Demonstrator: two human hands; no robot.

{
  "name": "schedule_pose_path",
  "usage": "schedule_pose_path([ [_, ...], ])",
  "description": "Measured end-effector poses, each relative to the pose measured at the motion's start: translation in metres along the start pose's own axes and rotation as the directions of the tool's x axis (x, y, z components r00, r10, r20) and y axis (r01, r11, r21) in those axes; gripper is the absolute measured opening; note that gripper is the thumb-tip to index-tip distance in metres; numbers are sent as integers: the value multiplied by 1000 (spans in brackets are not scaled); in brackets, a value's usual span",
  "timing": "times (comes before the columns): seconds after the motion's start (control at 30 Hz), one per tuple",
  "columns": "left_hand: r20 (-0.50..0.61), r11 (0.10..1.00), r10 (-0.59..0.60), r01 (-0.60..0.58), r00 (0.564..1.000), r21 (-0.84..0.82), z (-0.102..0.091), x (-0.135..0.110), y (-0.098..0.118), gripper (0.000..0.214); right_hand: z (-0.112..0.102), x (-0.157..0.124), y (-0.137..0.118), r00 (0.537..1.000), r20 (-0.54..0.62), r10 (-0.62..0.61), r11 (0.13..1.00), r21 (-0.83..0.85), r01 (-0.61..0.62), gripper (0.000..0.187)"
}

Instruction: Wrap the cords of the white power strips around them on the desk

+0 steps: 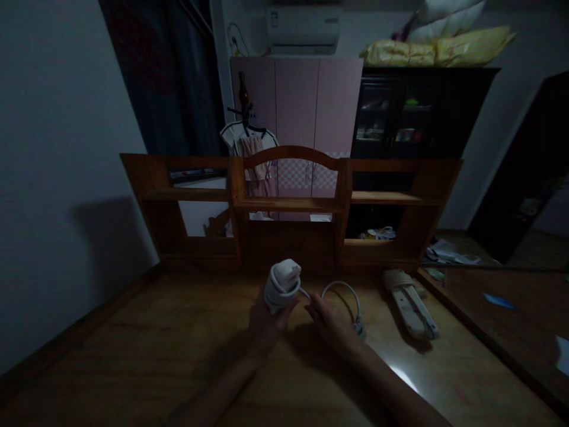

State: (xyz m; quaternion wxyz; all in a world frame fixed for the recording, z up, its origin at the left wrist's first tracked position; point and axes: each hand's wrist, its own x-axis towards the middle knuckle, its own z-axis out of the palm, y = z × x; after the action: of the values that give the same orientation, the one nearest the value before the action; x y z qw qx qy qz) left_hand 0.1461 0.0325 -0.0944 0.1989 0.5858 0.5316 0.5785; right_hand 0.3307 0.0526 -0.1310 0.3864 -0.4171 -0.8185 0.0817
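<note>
My left hand (pixel 269 323) grips a white power strip (pixel 288 274), raised above the wooden desk with one end facing away from me. White cord is coiled around the strip in several turns. My right hand (pixel 331 323) pinches the cord (pixel 304 292) just to the right of the strip. From there the cord loops out over the desk and down to a plug (pixel 358 327) beside my right wrist. Further right, a second power strip (pixel 411 308) lies on the desk, its cord wound around its far end.
The wooden desktop (pixel 178 332) carries a low wooden shelf unit (pixel 291 204) along its back edge. A wall (pixel 66 178) stands at the left. On the right, the desk's edge borders a lower brown surface with papers and a blue packet (pixel 498 301).
</note>
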Motion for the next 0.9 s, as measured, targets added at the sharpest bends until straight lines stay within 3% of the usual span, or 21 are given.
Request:
schedule_pose_path([
  [0.17, -48, 1000, -30, 30, 998, 5, 2, 4, -1, 47, -12, 1, -11, 995, 8, -101, 985, -138, 101, 18],
  [0.33, -20, 997, -80, 80, 997, 17, 2, 10, -6, 52, -23, 0, -15, 990, 56, -128, 955, -262, 139, 20],
  [0.47, 181, 962, -263, 271, 948, -23, -2, 18, -15, 53, -22, -4, -16, 981, 70, -183, 917, -348, 197, 23],
  [0.57, 359, 910, -294, 374, 886, -177, -2, 19, -18, 53, -17, -7, -15, 970, 84, -229, 898, -366, 244, 25],
  [0.7, 414, 867, -304, 429, 858, -253, 1, 17, -17, 54, -15, -9, -13, 947, 143, -288, 859, -398, 322, 34],
  [0.9, 500, 862, -271, 439, 822, -253, 2, 16, -17, 61, -31, -9, -28, 930, 216, -298, 854, -375, 360, 36],
])
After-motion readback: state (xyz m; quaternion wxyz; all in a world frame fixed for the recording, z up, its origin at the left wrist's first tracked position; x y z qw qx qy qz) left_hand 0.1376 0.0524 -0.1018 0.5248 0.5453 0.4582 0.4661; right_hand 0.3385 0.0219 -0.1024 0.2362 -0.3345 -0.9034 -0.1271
